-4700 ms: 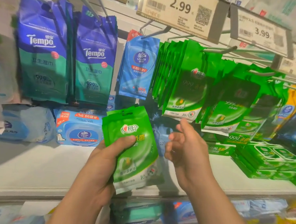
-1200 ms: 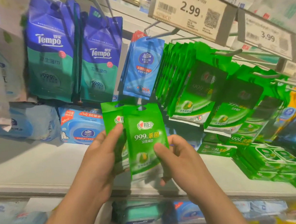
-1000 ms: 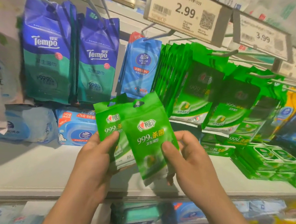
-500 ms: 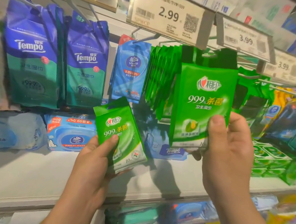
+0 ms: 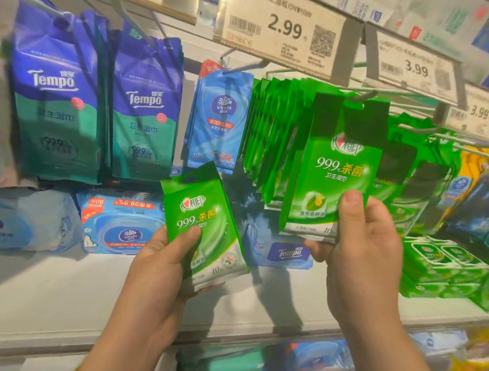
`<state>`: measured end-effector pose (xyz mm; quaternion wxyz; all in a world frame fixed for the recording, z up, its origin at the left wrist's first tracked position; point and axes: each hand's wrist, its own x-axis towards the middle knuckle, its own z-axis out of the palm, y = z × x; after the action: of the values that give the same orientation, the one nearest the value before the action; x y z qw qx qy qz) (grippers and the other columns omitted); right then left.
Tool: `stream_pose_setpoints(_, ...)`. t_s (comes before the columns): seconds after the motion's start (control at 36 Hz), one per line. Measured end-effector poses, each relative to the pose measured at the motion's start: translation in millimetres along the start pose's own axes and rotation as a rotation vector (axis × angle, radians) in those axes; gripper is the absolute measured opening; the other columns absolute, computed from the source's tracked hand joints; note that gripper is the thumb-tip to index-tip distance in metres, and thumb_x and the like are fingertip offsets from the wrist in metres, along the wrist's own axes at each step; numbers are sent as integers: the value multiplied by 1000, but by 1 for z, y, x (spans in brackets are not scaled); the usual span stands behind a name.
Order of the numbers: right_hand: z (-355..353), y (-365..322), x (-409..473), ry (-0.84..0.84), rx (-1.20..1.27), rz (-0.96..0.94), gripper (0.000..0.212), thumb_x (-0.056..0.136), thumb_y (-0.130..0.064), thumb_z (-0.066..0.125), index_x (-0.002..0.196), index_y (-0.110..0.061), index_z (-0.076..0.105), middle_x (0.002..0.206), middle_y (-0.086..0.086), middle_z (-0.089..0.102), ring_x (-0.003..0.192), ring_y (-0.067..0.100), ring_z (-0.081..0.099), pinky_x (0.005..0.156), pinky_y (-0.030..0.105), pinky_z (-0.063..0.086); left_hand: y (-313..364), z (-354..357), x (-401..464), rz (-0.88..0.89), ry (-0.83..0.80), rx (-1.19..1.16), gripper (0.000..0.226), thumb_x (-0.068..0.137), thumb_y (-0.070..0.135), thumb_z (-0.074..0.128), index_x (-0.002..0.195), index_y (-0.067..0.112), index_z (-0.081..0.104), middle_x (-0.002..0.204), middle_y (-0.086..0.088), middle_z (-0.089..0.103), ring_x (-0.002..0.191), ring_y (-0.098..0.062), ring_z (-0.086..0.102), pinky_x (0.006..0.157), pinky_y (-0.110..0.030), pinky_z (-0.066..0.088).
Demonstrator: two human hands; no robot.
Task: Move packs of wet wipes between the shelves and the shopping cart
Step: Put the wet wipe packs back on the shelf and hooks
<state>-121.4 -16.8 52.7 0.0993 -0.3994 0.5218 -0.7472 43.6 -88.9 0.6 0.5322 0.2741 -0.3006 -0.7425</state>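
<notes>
My left hand (image 5: 156, 277) grips a small green wet wipes pack (image 5: 205, 226) low in front of the white shelf (image 5: 56, 288), thumb across its face. My right hand (image 5: 363, 251) pinches the bottom of a second green pack (image 5: 334, 168), held upright with its top hole at the tip of a metal hook (image 5: 362, 95). Behind it a row of the same green packs (image 5: 270, 135) hangs on that hook. No shopping cart is in view.
Tall blue Tempo packs (image 5: 98, 102) and a light blue Vinda pack (image 5: 219, 117) hang to the left. Blue boxed wipes (image 5: 119, 223) lie on the shelf, green flat packs (image 5: 446, 266) at right. Price tags (image 5: 280, 28) jut out overhead.
My right hand took one green pack off the pair in my left hand and raised it up and right to the hook. My left hand keeps the other pack low.
</notes>
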Motion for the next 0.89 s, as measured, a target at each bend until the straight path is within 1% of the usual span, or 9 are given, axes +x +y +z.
stream_pose_setpoints(0.08,3,2,2,7,-38,12,39,89,-52,56,82,-15,45,67,14,33,44,17,55,43,24,46,1,0,0,5,-1,4,27,94,10,58,118,14,68,95,-5,78,68,-19,75,65,-37,57)
stream_pose_setpoints(0.17,8,3,4,9,-27,27,41,85,-52,56,76,-16,40,60,4,36,42,17,56,39,24,41,2,0,0,5,0,7,27,93,10,58,118,14,67,94,-5,78,68,-19,75,61,-36,58)
stream_pose_setpoints(0.36,13,7,11,15,-3,90,41,96,-46,59,74,-15,43,62,14,40,39,17,53,39,26,38,6,0,-3,24,1,10,29,93,9,58,121,13,65,96,-5,78,71,-18,75,61,-38,60)
stream_pose_setpoints(0.47,14,9,9,8,13,112,43,95,-47,58,75,-13,44,48,8,42,37,18,50,38,23,36,9,1,-5,52,3,4,26,92,8,59,116,13,68,95,-5,78,70,-17,75,63,-37,60)
stream_pose_setpoints(0.56,14,10,6,-2,49,142,46,91,-52,57,82,-8,49,43,7,45,36,20,46,37,22,33,14,2,-8,74,-23,-13,23,90,6,60,110,14,69,93,-6,78,69,-16,74,55,-31,61)
stream_pose_setpoints(0.61,14,10,4,-6,74,159,46,89,-54,55,83,-8,51,44,8,48,37,22,45,37,24,31,17,2,-11,100,-43,-20,24,90,6,59,110,14,70,93,-5,78,69,-14,74,51,-25,57)
stream_pose_setpoints(0.72,12,15,-1,-40,88,251,40,101,-44,50,79,-11,54,61,13,61,36,22,43,38,24,29,23,2,-17,164,-102,-24,25,89,6,59,110,15,69,93,-3,78,69,-11,74,49,-21,54)
stream_pose_setpoints(0.81,9,22,-8,-110,22,365,42,100,-48,50,91,-7,59,62,11,63,36,21,43,39,23,27,28,2,-19,226,-144,9,35,77,13,62,111,15,70,97,-4,78,72,-13,74,52,-24,57)
stream_pose_setpoints(0.89,4,29,-18,-222,-42,483,45,99,-48,50,97,-5,60,66,13,65,36,20,44,38,21,25,30,3,-21,281,-189,32,38,76,14,61,113,14,68,102,-7,77,77,-16,75,57,-28,60)
